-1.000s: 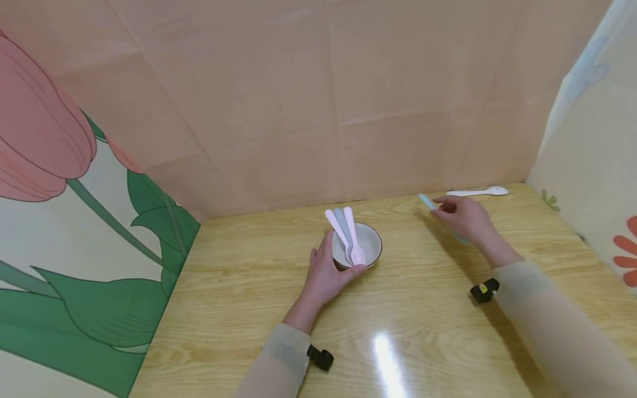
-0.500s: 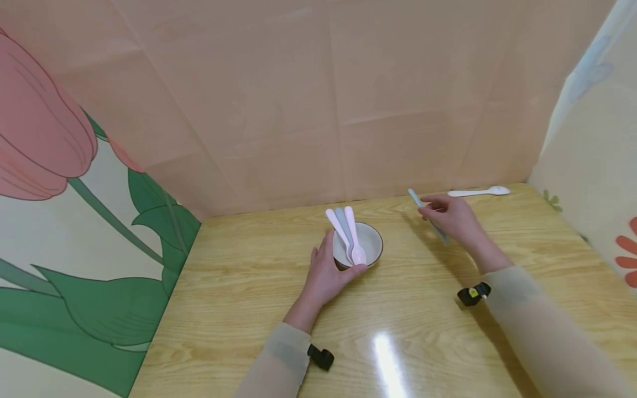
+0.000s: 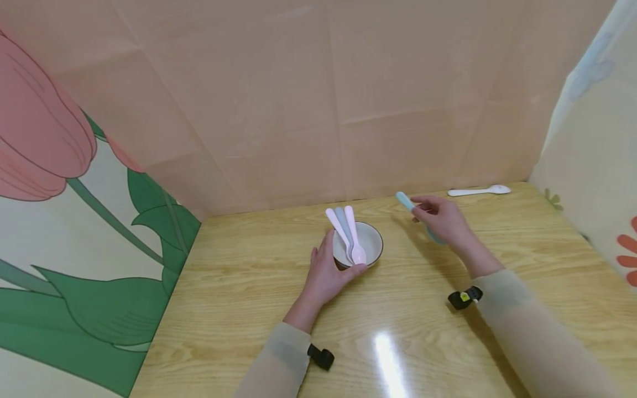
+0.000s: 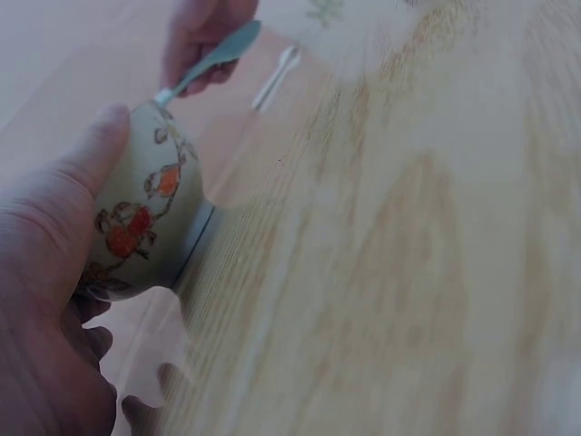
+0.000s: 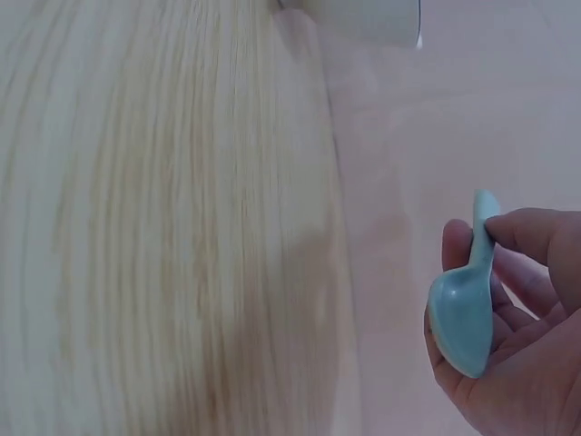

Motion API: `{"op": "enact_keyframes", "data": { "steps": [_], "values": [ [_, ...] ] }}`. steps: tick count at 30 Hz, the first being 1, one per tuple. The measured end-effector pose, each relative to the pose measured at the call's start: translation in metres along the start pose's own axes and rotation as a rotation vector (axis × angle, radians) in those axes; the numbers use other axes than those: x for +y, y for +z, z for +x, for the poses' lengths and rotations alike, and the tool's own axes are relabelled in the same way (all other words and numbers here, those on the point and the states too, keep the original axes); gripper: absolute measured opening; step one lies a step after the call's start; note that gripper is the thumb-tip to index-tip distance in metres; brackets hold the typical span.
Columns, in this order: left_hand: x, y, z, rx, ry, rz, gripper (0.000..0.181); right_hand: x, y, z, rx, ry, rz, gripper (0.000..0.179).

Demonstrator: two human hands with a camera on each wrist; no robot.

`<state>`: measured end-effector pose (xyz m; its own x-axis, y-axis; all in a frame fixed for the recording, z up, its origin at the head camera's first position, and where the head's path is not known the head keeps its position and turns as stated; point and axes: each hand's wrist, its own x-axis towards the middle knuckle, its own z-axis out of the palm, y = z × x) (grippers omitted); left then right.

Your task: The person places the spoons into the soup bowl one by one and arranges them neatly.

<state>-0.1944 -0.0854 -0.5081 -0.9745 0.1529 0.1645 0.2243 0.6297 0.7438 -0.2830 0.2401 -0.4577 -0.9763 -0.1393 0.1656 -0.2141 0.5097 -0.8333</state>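
Left hand (image 3: 325, 279) grips the round white ceramic bowl (image 3: 371, 243) on the counter (image 3: 239, 293); leaning slim pink and grey plastic spoons (image 3: 351, 229) could topple out if that grip slackens. Right hand (image 3: 443, 218), farther right, pinches a slim pale-blue plastic spoon (image 3: 405, 200) aloft, hiding its middle from the head view.

A person wears long, plain beige sleeves: the left sleeve (image 3: 271, 365) at near centre, the right sleeve (image 3: 547, 331) at near right. Both look greyer around the cuffs. Small, blocky black wrist cameras (image 3: 323, 359) sit beside them, the right one showing a yellow patch (image 3: 465, 297). Left hand (image 3: 324, 279) and right hand (image 3: 447, 222) are bare.
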Motion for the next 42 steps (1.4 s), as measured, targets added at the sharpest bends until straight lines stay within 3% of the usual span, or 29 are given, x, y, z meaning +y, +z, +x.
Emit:
{"op": "enact_keyframes", "data": {
  "steps": [9,25,42],
  "values": [
    [-0.001,-0.001,0.0,-0.006,-0.004,-0.002,0.124,-0.011,0.009,-0.002,0.027,-0.01,0.022,0.045],
    [-0.001,0.0,0.0,-0.004,-0.005,-0.003,0.125,-0.029,0.025,-0.003,0.051,0.021,0.16,0.048],
    [-0.001,0.0,0.001,0.001,0.013,0.009,0.122,-0.047,0.039,-0.003,0.046,0.012,0.303,0.07]
  ]
}}
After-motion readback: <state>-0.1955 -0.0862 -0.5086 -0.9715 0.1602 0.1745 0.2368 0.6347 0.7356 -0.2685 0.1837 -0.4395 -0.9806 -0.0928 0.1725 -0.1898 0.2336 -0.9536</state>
